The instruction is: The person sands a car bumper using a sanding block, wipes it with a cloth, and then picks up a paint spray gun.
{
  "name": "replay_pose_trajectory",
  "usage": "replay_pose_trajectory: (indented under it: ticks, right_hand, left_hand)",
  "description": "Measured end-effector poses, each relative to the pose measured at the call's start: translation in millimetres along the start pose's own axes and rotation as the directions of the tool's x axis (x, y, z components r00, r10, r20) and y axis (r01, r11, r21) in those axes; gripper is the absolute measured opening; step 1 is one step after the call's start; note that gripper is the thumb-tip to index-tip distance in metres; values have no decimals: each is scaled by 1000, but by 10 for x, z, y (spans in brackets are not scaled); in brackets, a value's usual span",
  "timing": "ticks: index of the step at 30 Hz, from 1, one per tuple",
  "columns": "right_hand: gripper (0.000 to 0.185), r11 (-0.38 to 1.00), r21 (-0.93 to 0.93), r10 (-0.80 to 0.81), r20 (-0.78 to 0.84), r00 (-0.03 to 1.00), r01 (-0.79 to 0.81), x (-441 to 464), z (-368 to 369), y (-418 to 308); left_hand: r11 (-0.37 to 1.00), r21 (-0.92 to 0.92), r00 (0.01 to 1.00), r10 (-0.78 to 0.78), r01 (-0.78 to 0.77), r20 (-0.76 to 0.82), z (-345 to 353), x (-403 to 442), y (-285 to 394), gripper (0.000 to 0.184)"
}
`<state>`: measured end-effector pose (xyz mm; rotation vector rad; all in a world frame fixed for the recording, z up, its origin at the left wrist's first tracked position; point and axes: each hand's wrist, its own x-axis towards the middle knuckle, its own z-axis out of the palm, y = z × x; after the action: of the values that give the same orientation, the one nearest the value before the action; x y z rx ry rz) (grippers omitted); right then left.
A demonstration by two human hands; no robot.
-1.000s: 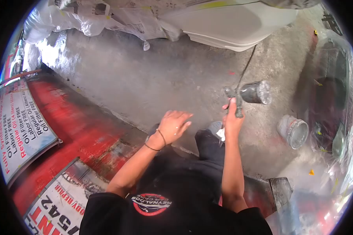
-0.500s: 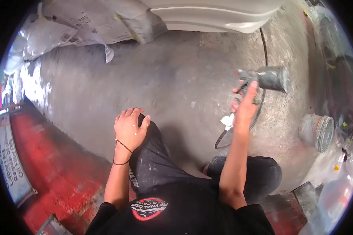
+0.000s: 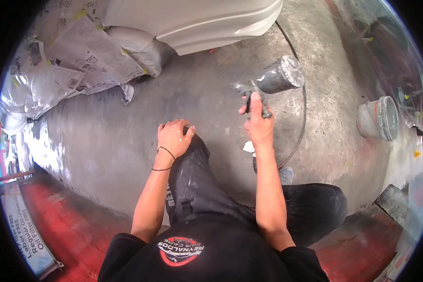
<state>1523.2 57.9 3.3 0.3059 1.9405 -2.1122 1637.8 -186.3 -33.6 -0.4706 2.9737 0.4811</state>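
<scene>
My right hand (image 3: 260, 121) is wrapped round the grip of a paint spray gun (image 3: 279, 76), raised above the concrete floor. Its dark cup with a greyish lid tilts to the right, while the nozzle end points left and is blurred. From the handle's lower end, near a scrap of white material (image 3: 248, 147), a black air hose (image 3: 304, 113) loops right and runs up toward the car. My left hand (image 3: 174, 135) rests on my knee with fingers stretched over it, holding nothing. White specks dot its back.
Ahead is a pale car body panel (image 3: 211, 26), with masking paper (image 3: 89, 56) and plastic covering the area to its left. A paint-stained bucket (image 3: 377, 118) stands at the right. Plastic sheeting hangs along the right side. A lettered sign (image 3: 28, 225) lies at lower left by red flooring.
My right hand has brought the spray gun leftward, closer to my middle. The view has shifted so more of the car panel and masking paper shows. My left hand stays on the knee.
</scene>
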Motion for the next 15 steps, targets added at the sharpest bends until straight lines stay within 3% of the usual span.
replay_pose_trajectory:
  ticks: [5,10,15]
  right_hand:
    - [58,996,88,0,-218,976,20,72,-482,-304]
    - [64,964,192,-90,-404,910,181,-10,-650,-512]
    - [58,971,190,-94,-259,961,146,-239,-440,-575]
  left_hand:
    - [999,-26,999,23,-23,22,19,60,-36,38]
    - [997,-72,999,42,-40,30,30,97,-106,38]
    - [994,-85,997,68,-65,39,65,114,-45,39]
